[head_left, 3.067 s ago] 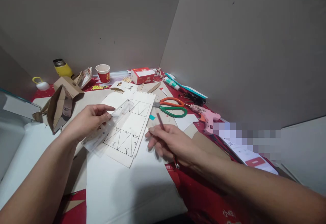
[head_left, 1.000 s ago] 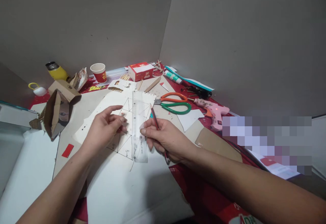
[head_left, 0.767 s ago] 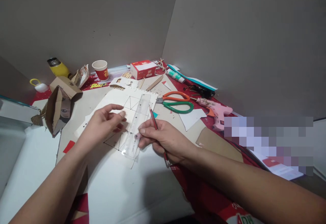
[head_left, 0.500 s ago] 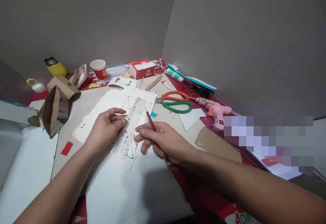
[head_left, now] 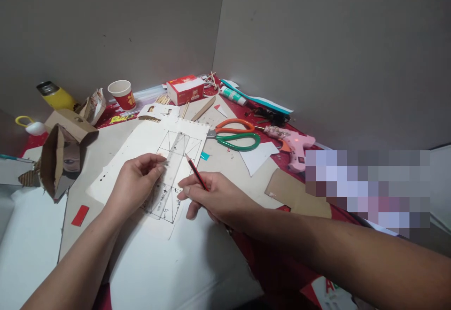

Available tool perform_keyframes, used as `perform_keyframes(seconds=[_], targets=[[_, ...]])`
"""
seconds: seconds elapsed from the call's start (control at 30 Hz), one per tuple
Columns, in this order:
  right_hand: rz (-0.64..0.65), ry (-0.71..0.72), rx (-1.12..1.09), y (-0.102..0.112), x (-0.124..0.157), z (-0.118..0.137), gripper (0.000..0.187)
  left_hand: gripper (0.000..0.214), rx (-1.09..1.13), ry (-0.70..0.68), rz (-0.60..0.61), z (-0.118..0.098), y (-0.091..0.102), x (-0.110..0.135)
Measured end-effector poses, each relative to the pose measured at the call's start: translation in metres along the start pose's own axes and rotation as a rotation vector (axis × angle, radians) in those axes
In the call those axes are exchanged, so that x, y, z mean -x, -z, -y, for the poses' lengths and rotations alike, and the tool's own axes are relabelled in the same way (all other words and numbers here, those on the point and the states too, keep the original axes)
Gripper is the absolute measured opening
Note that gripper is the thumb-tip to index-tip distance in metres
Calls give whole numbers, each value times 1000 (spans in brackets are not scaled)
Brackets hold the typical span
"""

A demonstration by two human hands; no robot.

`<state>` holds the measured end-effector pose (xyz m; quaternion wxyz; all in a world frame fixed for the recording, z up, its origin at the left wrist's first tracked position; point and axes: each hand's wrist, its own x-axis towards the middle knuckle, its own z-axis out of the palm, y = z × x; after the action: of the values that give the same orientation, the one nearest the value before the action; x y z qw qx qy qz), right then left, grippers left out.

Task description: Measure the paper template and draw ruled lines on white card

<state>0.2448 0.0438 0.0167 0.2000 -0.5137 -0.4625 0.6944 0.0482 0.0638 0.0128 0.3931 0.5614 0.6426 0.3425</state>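
A white card (head_left: 141, 148) with a pencilled grid of triangles lies on the table in front of me. A clear plastic ruler (head_left: 168, 169) rests slantwise across the drawing. My left hand (head_left: 136, 183) pinches the ruler's left edge with thumb and fingers and holds it down on the card. My right hand (head_left: 214, 197) is closed around a red pencil (head_left: 196, 172) whose point sticks up and away from me, just right of the ruler. Its fingertips touch the card near the ruler's lower end.
Orange and green scissors (head_left: 236, 136) and a pink glue gun (head_left: 294, 143) lie to the right. At the back stand a red paper cup (head_left: 121, 94), a red box (head_left: 185, 89), a glue tube (head_left: 234, 96) and a yellow bottle (head_left: 58, 96). Torn cardboard (head_left: 59, 157) sits at left.
The ruler has swung from upright along the drawing's right side to slanting across it. My left hand has taken hold of its edge; my right hand has let it go, still holding the pencil.
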Motion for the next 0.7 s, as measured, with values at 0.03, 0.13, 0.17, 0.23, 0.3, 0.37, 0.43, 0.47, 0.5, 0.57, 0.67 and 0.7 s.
perform_keyframes(seconds=[0.03,0.13,0.17,0.23,0.3,0.37,0.43,0.47,0.5,0.57,0.67,0.7], targets=[[2,0,-9,1,-1,-1,21,25,-9,-1,1,0,0,0],[6,12,-21,2,-4,-5,24,23,-49,-15,4,0,0,0],[6,16,-21,2,-4,-6,23,23,-59,-21,9,0,0,0],[9,16,-19,2,-5,-7,23,22,-70,-26,18,-1,0,-1],[5,20,-21,2,-5,-6,22,23,-77,-19,22,-1,0,-1],[-2,22,-22,2,-4,-6,22,23,-82,-8,25,-1,1,-1],[-7,24,-25,2,-4,-5,22,23,-81,-5,26,1,1,-1],[-7,24,-26,2,-4,-5,22,23,-76,-8,26,2,1,-2],[-4,23,-29,2,-4,-4,21,23,-71,-13,25,2,1,-2],[3,21,-33,2,-3,-3,20,23,-46,-30,25,3,0,-2],[-6,25,-24,1,-1,0,18,24,13,-32,32,0,0,-1],[-16,26,-9,0,-1,1,19,24,41,-23,30,-4,1,0]])
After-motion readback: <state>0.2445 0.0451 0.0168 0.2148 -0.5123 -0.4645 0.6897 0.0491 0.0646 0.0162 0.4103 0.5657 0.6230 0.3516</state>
